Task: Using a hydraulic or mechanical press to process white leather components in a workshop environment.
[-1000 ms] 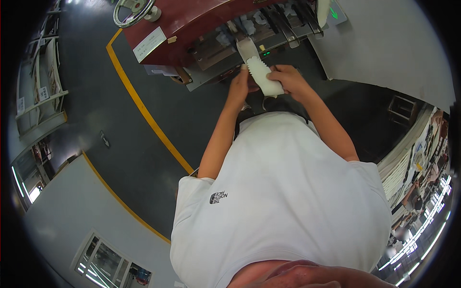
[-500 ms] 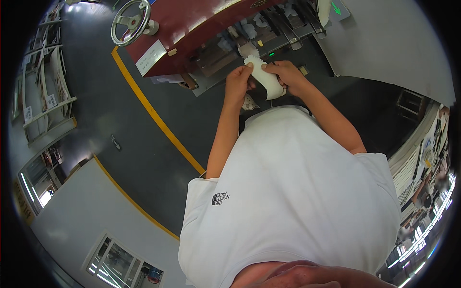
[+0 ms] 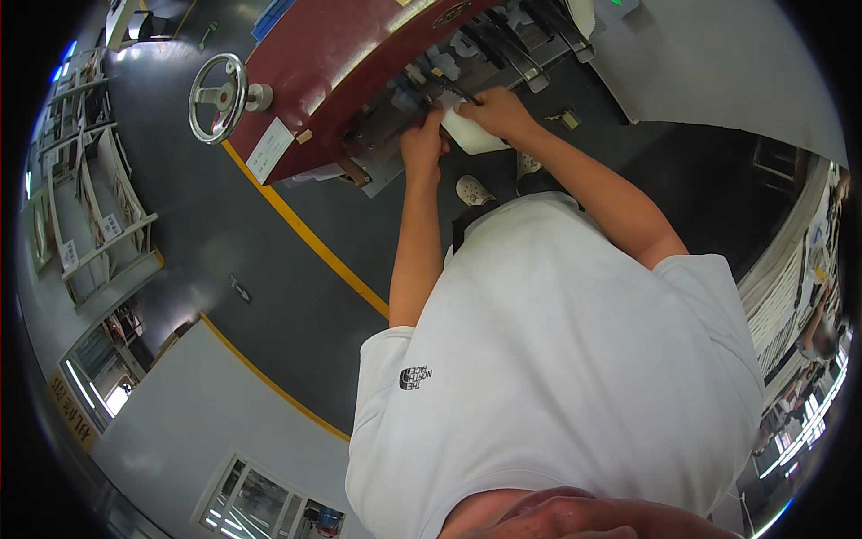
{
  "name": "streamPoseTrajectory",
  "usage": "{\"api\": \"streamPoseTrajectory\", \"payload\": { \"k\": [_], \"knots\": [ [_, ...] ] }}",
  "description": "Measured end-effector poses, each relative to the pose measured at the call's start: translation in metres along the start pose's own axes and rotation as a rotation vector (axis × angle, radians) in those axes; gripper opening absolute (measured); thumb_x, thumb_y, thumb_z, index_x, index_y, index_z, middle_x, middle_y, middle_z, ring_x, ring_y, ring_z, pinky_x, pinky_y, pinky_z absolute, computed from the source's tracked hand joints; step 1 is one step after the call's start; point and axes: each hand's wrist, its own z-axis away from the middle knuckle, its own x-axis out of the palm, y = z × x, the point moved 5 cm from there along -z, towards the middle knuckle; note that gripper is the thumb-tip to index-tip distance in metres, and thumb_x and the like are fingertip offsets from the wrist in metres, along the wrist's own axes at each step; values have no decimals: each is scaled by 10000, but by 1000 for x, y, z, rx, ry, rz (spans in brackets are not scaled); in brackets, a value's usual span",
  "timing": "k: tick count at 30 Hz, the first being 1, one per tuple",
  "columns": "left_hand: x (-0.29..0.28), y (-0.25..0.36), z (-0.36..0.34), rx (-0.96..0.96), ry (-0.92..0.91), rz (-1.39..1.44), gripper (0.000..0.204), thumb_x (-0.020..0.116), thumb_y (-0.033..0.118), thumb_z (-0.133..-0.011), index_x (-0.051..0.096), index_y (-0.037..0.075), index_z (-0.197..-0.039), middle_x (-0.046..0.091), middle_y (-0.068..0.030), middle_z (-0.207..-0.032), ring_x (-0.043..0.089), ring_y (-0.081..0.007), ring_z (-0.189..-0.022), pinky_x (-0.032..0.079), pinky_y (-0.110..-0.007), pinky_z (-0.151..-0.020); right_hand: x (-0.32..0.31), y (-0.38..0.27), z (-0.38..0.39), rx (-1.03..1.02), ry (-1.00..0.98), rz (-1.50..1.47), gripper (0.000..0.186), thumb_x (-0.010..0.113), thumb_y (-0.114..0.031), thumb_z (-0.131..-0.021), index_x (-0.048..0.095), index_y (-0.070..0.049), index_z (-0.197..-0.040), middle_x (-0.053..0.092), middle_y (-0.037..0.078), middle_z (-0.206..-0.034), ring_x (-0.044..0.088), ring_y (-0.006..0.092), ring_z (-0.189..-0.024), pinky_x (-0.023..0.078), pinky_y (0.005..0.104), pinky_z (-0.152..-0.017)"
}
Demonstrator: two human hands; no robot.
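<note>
A cream-white flexible sheet piece [image 3: 473, 135] is held at the front opening of a red machine [image 3: 314, 67]. Its far end reaches in among the machine's parts, and its zigzag edge is hidden there. My right hand [image 3: 499, 115] is closed on the sheet's right side, thumb on top. On the left, my left hand [image 3: 423, 148] is closed with fingertips at the sheet's far left edge, close to the machine's dark working parts; its exact grip is partly hidden. The sheet's near end hangs curved toward me.
A chrome handwheel [image 3: 218, 99] sticks out at the machine's left. Dark metal arms [image 3: 536, 79] project right of my hands. A grey panel [image 3: 691, 63] stands at the right. Below, a yellow line [image 3: 305, 225] crosses the dark floor, and a white rack [image 3: 99, 216] stands far left.
Both hands have moved forward, away from my body, bringing the sheet to the machine opening. Its zigzag end, visible before, is now hidden. The whole view has shifted slightly.
</note>
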Motion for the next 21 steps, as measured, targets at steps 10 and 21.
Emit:
{"api": "streamPoseTrajectory", "payload": {
  "k": [10,21],
  "knots": [
    [-1,-10,4,60,27,-204,384,646,374,-812,611,6,-705,528,-14,-573,463,-84,-459,345,-237,-442,3,-2,7,-109,-22,188,426,615,-418,-731,656,5,-714,598,220,-652,615,389,-665,498,425,-607],
    [-6,2,-9,274,125,-609,440,613,447,-796,652,9,-765,623,-119,-600,622,-244,-564,474,-344,-576,3,-10,-4,-166,82,260,406,617,-412,-754,657,-13,-692,603,200,-639,626,359,-643,494,420,-590]
  ]
}}
